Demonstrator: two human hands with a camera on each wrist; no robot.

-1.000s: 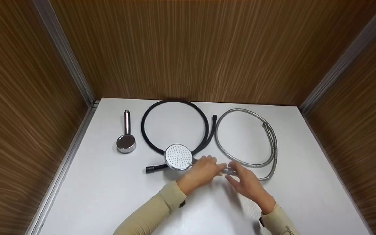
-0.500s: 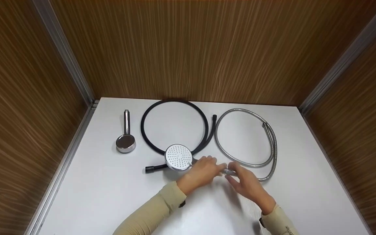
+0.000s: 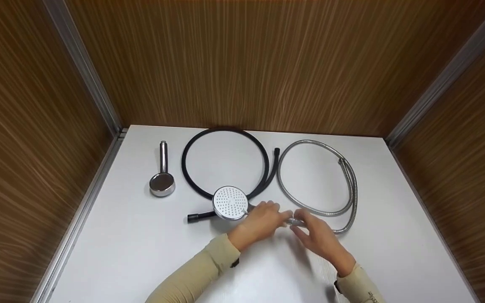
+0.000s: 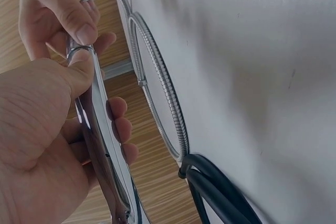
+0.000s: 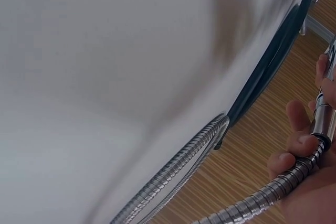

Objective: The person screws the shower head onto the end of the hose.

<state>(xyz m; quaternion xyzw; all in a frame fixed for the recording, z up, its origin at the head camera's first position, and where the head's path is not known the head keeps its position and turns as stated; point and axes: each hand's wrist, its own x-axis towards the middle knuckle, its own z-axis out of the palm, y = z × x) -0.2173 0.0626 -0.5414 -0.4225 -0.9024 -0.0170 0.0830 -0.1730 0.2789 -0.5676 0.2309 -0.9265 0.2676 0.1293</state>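
My left hand (image 3: 261, 222) grips the chrome handle (image 4: 97, 129) of a round shower head, its fingers wrapped round it and its thumb up by the handle's end. The shower head's white nozzle face (image 3: 230, 203) points up, left of that hand in the head view. With its fingertips my right hand (image 3: 321, 236) pinches the shiny end fitting (image 5: 322, 119) of a silver metal shower hose (image 3: 354, 189). The fitting meets the handle's end, in line with it. From the right fingers the hose runs off into a loose coil on the white table.
A black shower hose (image 3: 184, 168) lies coiled at the back centre; one end passes under the held shower head and emerges left. A smaller chrome shower head (image 3: 162, 185) lies at the left on the white table (image 3: 112, 235). Wood-grain panels (image 3: 242, 63) enclose the table.
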